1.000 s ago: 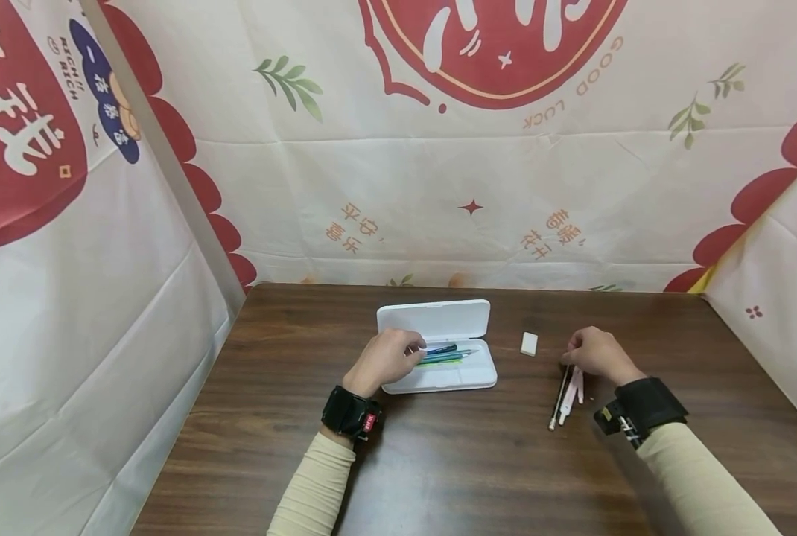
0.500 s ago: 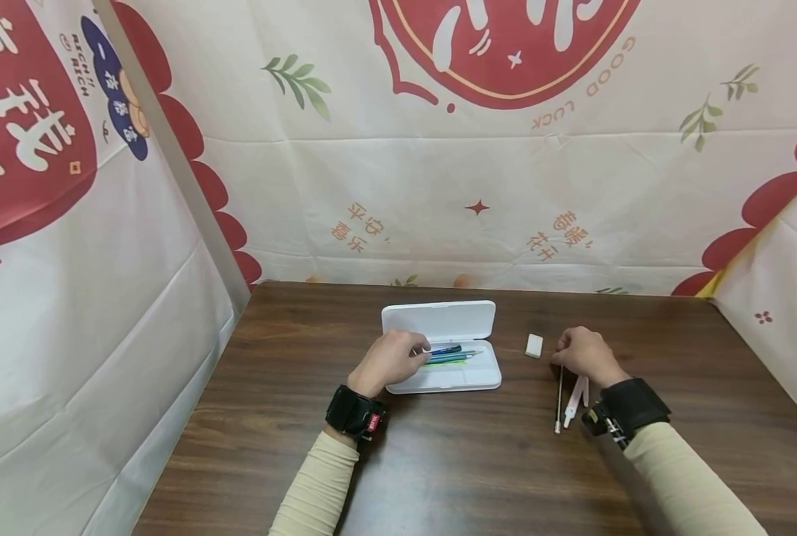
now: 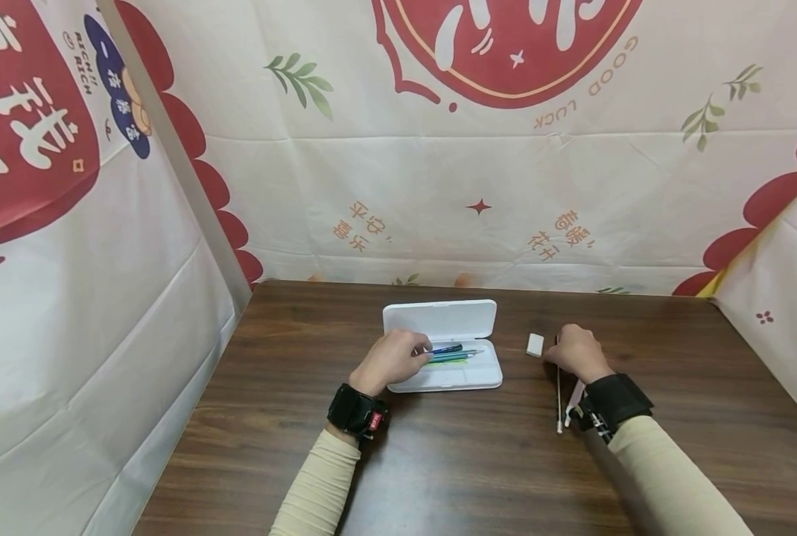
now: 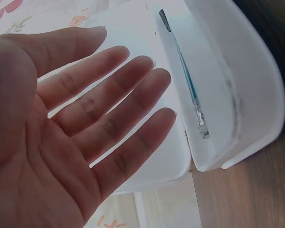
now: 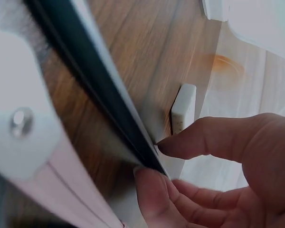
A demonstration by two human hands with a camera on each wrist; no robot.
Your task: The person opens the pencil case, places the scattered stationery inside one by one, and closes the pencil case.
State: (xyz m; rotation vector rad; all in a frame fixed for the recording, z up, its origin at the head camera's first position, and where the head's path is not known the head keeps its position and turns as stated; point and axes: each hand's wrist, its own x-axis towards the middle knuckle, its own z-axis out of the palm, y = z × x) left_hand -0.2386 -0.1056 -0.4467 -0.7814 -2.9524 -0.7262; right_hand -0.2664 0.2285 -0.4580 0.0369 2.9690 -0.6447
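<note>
While the right hand pinches the dark pencil between thumb and fingertip, the left hand lies over the left end of the white case, its fingers loosely spread and holding nothing; whether it touches the case, I cannot tell. The pencil runs from the right hand's fingertips back toward the person, so the grip is near its far end; whether its near end rests on the table is unclear. It looks light, stiff and smooth, likely to swing or roll under so small a pinch, and its point, if it has one, could snap; a hold nearer the middle of the shaft should balance better. Just beside the pencil, partly beneath the right wrist, is the pink tool, whose riveted legs look rigid and probably best taken near the rivet. Left of the right hand sits the eraser, probably light and a little soft, best gripped by its sides. Several pens lie in the case by the left hand's fingertips.
</note>
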